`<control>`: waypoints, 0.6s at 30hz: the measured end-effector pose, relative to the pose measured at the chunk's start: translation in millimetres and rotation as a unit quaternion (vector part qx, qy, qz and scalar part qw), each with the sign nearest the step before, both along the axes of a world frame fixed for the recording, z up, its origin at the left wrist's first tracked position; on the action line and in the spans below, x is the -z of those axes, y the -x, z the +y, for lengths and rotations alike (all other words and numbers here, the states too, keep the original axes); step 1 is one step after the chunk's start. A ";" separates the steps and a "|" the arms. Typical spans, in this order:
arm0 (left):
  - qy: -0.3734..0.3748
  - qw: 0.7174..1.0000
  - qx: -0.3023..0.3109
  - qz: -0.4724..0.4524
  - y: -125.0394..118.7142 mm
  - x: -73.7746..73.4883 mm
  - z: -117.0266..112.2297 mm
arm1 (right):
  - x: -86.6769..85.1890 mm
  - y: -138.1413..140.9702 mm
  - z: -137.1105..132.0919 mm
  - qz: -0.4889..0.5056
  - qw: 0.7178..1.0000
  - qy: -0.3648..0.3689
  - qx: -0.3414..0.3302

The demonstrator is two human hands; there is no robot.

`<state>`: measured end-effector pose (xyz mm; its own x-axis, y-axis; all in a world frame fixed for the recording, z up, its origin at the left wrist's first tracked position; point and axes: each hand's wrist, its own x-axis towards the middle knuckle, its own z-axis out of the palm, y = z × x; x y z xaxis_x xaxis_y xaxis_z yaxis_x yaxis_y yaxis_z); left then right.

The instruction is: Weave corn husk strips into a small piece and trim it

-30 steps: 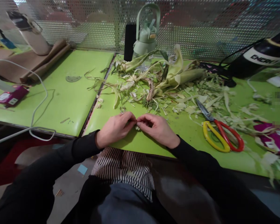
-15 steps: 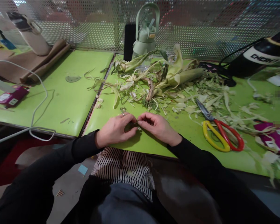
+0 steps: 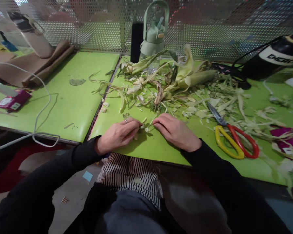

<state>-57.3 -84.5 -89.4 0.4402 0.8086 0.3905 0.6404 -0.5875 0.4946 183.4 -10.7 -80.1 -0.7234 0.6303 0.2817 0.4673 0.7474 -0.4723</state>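
My left hand [image 3: 118, 135] and my right hand [image 3: 177, 131] rest near the front edge of the green table [image 3: 70, 104], fingertips a short way apart. Both pinch a small pale piece of corn husk [image 3: 144, 125] stretched between them. A ring shows on my left hand. Behind my hands lies a heap of corn husks and leaves [image 3: 166, 81].
Yellow-and-red scissors [image 3: 230, 138] lie right of my right hand among several husk scraps. A pale green bottle [image 3: 155, 32] stands at the back by the mesh wall. A white cable [image 3: 39, 113] and a magenta pack [image 3: 11, 100] lie left; another magenta pack [image 3: 289, 146] lies right.
My hands have drawn a little apart and shifted forward, and the husk piece between them now shows. The view tipped slightly.
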 end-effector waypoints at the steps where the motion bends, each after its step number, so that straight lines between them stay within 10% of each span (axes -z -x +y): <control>1: -0.014 1.000 0.007 -0.010 0.5 -0.3 0.4 | -2.5 0.5 -1.0 0.010 1.000 0.003 0.009; 5: -0.071 0.997 -0.002 -0.013 -1.0 -5.4 4.8 | -17.6 4.7 -10.2 0.130 0.984 0.120 -0.003; 12: 0.024 0.990 0.044 -0.131 -11.8 -39.7 0.0 | -24.1 20.7 -21.1 0.311 0.836 0.445 -0.082; 18: 0.367 0.820 0.092 -0.429 -27.4 -54.4 -1.8 | -26.5 26.4 -22.7 0.393 0.756 0.522 -0.033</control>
<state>-29.8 -86.3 -35.0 0.3982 0.9155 0.0578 -0.1949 0.0228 0.9806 157.0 -33.4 -53.5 -0.6301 0.7764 0.0155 -0.2872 -0.2144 -0.9336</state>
